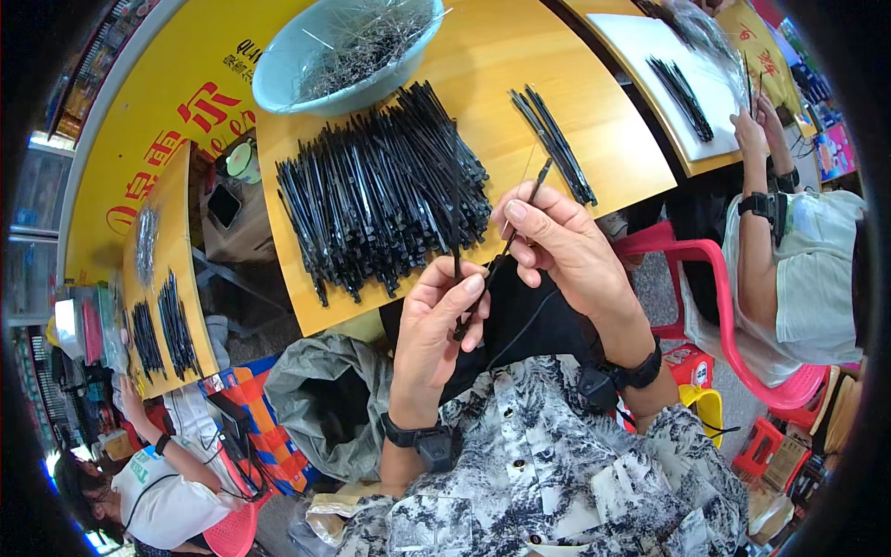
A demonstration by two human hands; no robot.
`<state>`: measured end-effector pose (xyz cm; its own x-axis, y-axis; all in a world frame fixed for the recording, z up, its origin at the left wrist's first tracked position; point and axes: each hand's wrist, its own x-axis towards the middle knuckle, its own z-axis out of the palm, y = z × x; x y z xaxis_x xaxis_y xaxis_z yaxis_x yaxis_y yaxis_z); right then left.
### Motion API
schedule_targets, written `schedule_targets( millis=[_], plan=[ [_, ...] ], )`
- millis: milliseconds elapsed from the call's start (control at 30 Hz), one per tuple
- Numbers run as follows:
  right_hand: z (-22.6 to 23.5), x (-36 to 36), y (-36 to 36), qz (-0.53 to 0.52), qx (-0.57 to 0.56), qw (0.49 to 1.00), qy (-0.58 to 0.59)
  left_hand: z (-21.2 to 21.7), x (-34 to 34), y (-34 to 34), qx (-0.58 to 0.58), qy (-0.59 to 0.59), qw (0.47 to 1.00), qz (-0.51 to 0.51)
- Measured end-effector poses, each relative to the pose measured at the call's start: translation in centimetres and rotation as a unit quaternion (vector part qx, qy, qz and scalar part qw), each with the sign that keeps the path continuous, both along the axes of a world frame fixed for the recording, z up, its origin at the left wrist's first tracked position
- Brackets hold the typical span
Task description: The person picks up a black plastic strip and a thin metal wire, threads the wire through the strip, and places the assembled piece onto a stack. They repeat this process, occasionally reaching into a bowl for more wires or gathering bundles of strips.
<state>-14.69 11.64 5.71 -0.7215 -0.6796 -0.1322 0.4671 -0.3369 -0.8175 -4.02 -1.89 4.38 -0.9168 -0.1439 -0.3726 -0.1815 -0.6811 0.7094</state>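
Observation:
Both of my hands are raised close together in front of the table's near edge. My left hand [437, 314] is closed, thumb against fingers, on a slim black stick [456, 209] that stands nearly upright. A second thin dark stick [508, 243] slants between my hands. My right hand [568, 243] pinches it near its upper end, and its lower end reaches my left fingers. What the sticks are exactly, I cannot make out. Just beyond my left hand lies a broad pile of similar black sticks [371, 200]. A smaller bundle of them [554, 144] lies to the right.
A pale blue basin [278, 70] of tangled thin, wiry pieces stands behind the pile on the wooden table [613, 111]. Co-workers sit at side tables: one person [798, 269] at right, another [167, 497] at lower left. A grey-green sack [311, 367] stands near my left forearm.

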Motion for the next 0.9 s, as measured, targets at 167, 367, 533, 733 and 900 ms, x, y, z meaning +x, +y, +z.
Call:
schedule_targets(
  millis=[167,367,533,733,900],
  plan=[
    [0.3,0.2,-0.6,-0.003,0.004,1.0,-0.013,-0.2,-0.1,0.3,-0.002,0.01,1.0,-0.001],
    [-0.7,0.0,-0.4,0.007,0.004,1.0,-0.017,-0.7,-0.5,1.0,-0.023,0.025,0.999,0.02],
    [-0.7,0.5,-0.6,0.004,0.046,0.999,0.028,-1.0,-0.6,1.1,-0.043,0.013,0.998,0.054],
    [-1.1,1.8,-1.1,-0.047,0.083,0.991,0.092,-1.1,-0.8,1.5,-0.071,0.029,0.994,0.079],
    [-1.6,1.9,-1.1,-0.087,0.145,0.979,0.114,-2.1,-1.1,2.2,-0.069,0.043,0.994,0.07]
  ],
)
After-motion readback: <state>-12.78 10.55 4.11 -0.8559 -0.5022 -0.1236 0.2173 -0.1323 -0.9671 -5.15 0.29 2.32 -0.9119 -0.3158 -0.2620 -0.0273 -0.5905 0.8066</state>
